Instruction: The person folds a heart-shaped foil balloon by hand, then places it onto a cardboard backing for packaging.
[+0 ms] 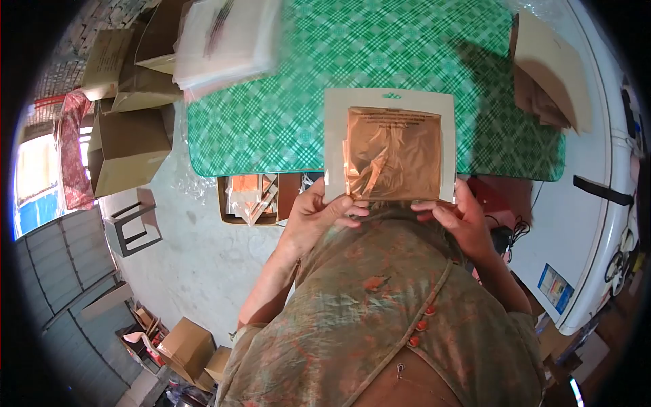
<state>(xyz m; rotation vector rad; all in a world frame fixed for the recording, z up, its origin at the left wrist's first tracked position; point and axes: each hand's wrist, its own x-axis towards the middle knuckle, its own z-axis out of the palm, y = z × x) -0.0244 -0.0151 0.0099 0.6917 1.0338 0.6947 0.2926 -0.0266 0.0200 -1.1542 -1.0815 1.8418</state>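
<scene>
A pale backing card (336, 129) with a hang slot at its top is held upright in front of me. On its face lies a shiny copper-coloured foil packet (400, 152) with small print along the top and creases at its left side. My left hand (319, 218) grips the lower left corner, thumb in front along the bottom edge. At the lower right corner, my right hand (461, 220) has its fingers round the edge. Behind the card is a table with a green checked cloth (305, 74).
A stack of clear plastic sleeves (230, 44) lies at the table's far left, brown paper or card pieces (546, 74) at the right. Beneath the front edge sits an open box (254, 220) of packets. Cardboard boxes (129, 146) stand left, and a white appliance (583, 203) right.
</scene>
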